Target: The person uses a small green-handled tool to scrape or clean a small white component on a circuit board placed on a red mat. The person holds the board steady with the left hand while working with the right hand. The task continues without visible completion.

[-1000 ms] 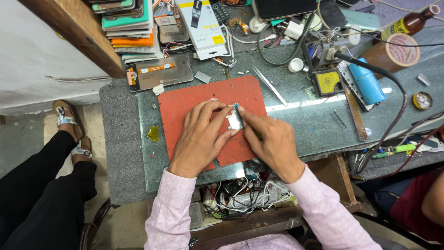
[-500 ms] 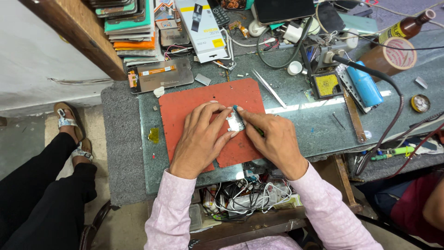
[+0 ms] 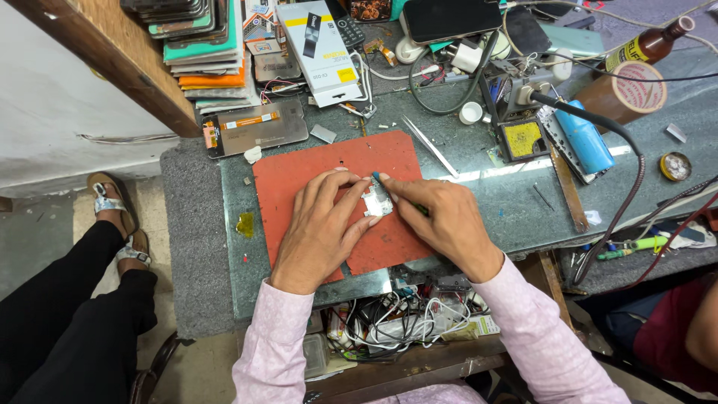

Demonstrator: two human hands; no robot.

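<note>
You get bright, even light with soft shadows. A white glare streak crosses the glass tabletop (image 3: 523, 196) toward three o'clock. Focus is sharp at centre; edges bow outward, most toward seven and five o'clock.

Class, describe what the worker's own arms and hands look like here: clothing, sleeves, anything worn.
Both arms wear long, pale pink patterned shirt sleeves, cuffed at the wrists. The left hand and right hand are bare: no gloves, and no rings or watch can be seen.
</note>
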